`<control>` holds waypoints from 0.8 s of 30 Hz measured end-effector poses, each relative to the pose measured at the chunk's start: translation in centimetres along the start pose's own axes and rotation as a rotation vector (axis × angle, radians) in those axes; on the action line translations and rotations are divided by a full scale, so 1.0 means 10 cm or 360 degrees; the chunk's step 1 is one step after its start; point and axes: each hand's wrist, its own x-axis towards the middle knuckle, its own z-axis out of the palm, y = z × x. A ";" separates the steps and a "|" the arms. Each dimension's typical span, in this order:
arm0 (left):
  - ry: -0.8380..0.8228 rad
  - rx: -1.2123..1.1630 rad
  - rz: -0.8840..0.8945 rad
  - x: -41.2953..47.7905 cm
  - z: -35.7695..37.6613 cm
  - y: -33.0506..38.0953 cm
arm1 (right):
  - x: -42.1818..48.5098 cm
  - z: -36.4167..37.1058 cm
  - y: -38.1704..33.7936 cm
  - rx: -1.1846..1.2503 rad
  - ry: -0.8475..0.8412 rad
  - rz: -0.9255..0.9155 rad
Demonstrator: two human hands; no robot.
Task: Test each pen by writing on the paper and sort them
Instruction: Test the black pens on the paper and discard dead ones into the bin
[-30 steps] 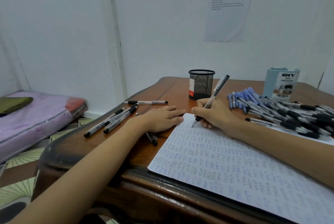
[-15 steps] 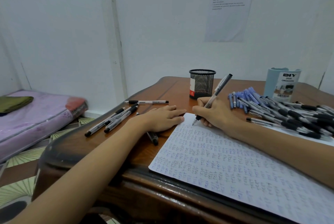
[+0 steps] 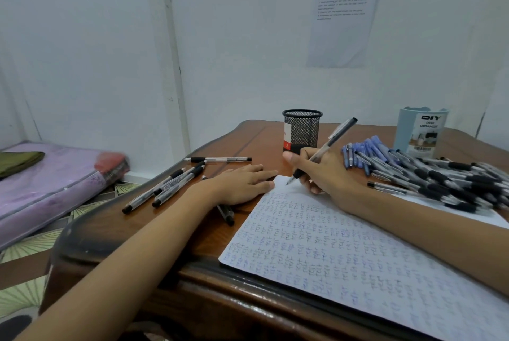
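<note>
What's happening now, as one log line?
right hand: grips clear black-grip pen, tip at white paper | left hand: flat on brown wooden table

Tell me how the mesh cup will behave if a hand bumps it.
The mesh cup is probably light: it is wire mesh, and nothing sticks out of it. Standing upright and taller than wide, it may slide or tip on the glossy table. The mesh likely stays stiff, not floppy.
</note>
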 end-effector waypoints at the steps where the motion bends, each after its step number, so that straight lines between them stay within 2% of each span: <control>1: -0.0001 0.0003 0.0003 0.00 0.00 0.00 | -0.01 -0.02 -0.02 0.0080 0.0009 0.0028; 10: -0.0012 -0.0006 -0.0005 -0.02 -0.02 0.03 | -0.06 -0.07 -0.07 0.0224 -0.0023 0.0310; 18: -0.0015 0.0000 -0.0008 -0.03 -0.02 0.03 | -0.07 -0.06 -0.06 0.0119 -0.0123 0.0153; 24: -0.0026 -0.0009 -0.0012 -0.01 -0.01 0.01 | -0.08 -0.08 -0.06 0.0065 -0.0176 0.0185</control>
